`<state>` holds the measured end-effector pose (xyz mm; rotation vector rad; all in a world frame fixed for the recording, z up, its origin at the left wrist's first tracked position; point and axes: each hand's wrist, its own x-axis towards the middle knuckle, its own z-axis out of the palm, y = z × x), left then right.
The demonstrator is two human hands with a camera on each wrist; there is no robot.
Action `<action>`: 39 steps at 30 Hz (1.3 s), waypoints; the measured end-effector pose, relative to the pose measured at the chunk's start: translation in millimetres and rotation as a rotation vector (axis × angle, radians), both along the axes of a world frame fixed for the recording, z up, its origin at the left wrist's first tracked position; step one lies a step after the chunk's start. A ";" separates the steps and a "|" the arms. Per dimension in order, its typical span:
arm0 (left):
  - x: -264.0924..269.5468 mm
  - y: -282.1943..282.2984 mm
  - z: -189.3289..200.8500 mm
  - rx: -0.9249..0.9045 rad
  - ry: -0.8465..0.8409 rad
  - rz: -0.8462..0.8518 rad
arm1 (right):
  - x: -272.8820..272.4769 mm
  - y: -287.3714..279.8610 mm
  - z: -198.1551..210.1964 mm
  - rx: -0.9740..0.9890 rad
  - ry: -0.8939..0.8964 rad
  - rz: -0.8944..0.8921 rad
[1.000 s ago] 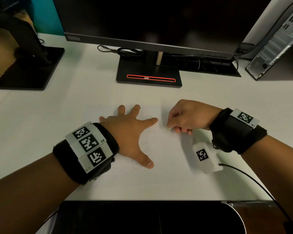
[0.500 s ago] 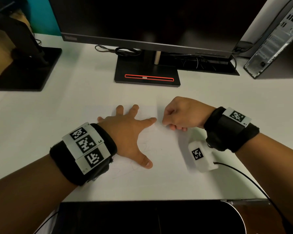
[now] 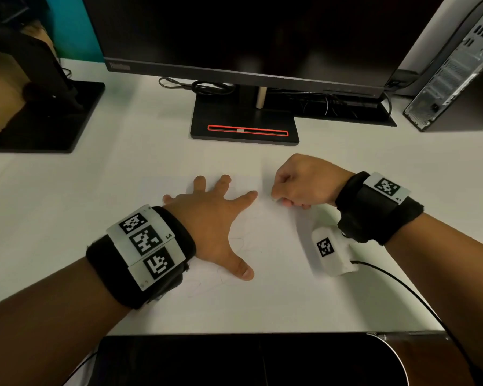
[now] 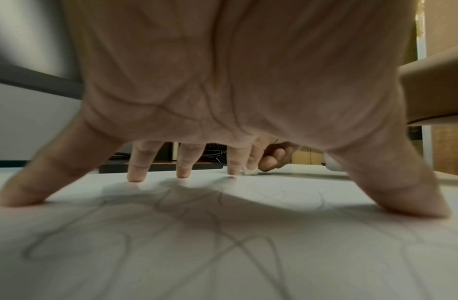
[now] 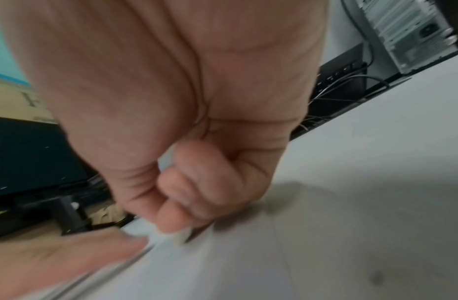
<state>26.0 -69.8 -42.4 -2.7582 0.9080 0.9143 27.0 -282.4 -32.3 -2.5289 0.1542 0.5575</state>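
the eraser (image 4: 250,172) is nearly hidden in the head view under the right hand (image 3: 304,182), whose curled fingers pinch it. the left wrist view shows it white, touching the scribbled paper (image 4: 222,253), just beside the flat, spread left hand (image 3: 212,218). white desk (image 3: 67,190), monitor (image 3: 248,37) beyond.

We pinch a small white eraser (image 4: 250,172) in our right hand (image 3: 304,182), its end down near the paper's (image 3: 262,296) far edge. The flat paper bears faint pencil scribbles (image 4: 171,233).

White desk (image 3: 67,190), black monitor (image 3: 234,37), teal wall (image 3: 73,29)
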 end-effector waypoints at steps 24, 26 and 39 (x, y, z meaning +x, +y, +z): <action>1.3 -1.2 -0.6 0.054 -0.007 -0.019 | 2.0 7.5 0.5 -0.059 -0.077 0.071; 1.6 -1.8 -0.5 0.055 -0.005 -0.016 | -2.3 13.7 0.2 -0.046 -0.032 0.150; 0.8 -1.9 0.4 0.059 -0.002 -0.015 | 2.0 13.5 3.4 -0.043 -0.034 0.116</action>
